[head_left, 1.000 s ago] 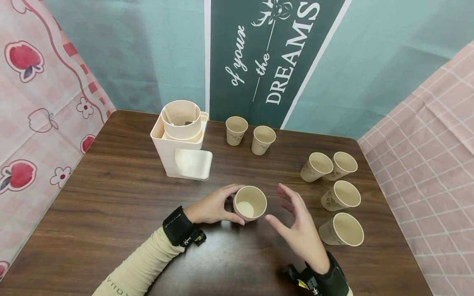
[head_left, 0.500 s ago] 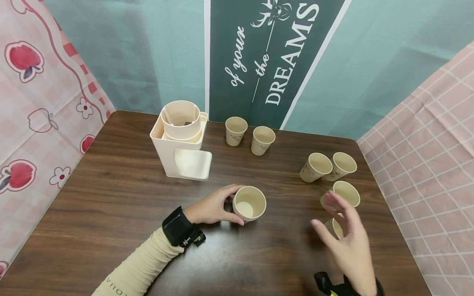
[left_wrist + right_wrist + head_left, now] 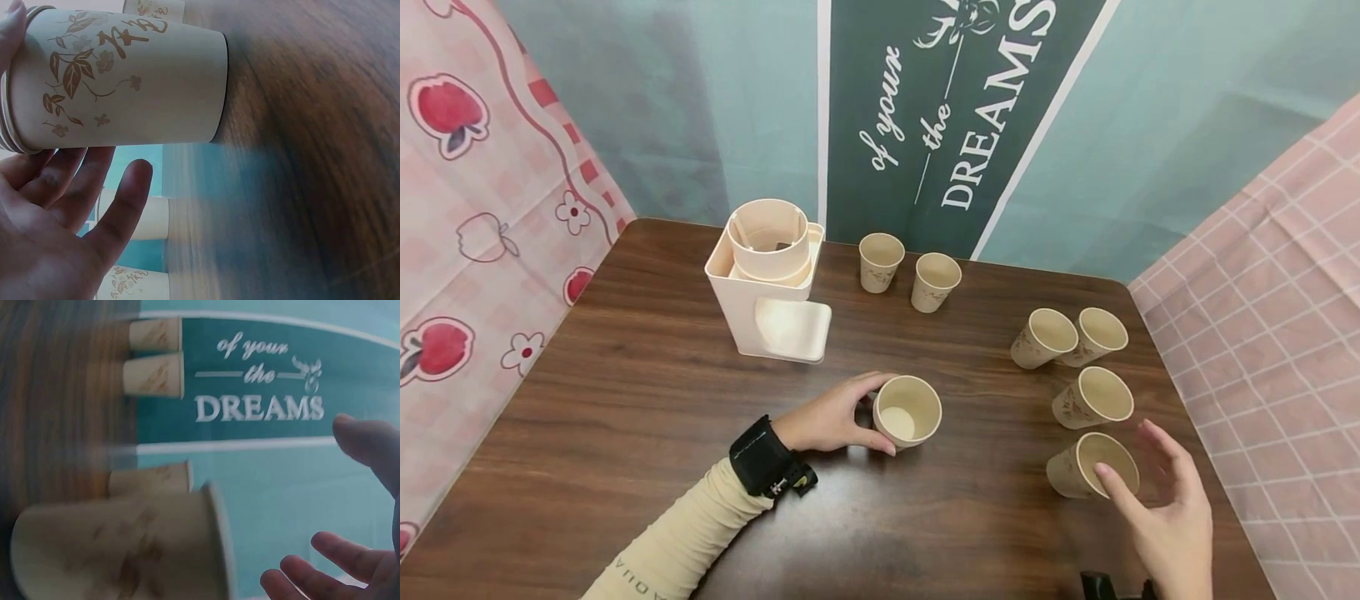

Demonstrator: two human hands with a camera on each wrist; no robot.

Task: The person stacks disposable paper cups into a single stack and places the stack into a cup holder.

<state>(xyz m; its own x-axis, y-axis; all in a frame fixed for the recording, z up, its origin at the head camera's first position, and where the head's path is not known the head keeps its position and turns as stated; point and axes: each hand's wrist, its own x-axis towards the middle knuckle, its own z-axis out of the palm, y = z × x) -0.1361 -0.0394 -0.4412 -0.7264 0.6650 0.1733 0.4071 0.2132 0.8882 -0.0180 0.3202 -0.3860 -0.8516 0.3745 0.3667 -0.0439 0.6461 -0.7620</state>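
Note:
In the middle of the table, my left hand (image 3: 831, 417) grips a beige paper cup (image 3: 919, 398), which stands upright. The left wrist view shows a brown leaf print on this cup (image 3: 156, 81) and more than one rim line at its mouth, like nested cups. My right hand (image 3: 1176, 517) is over the right side of the table, thumb and fingers spread, around the mouth of the nearest paper cup (image 3: 1066, 473). Its thumb overlaps that cup's rim in the head view. From the right wrist view, the hand holds nothing and is apart from the blurred cup (image 3: 119, 550).
Behind that cup stand another paper cup (image 3: 1070, 410) and a touching pair, a front cup (image 3: 1028, 348) and a rear cup (image 3: 1084, 354). Two cups, left (image 3: 877, 277) and right (image 3: 928, 297), stand by the back edge. A cream cup dispenser (image 3: 745, 321) is at back left.
My right hand has moved right, from beside the held cup to the nearest cup on the right. The left hand and its cup have stayed put.

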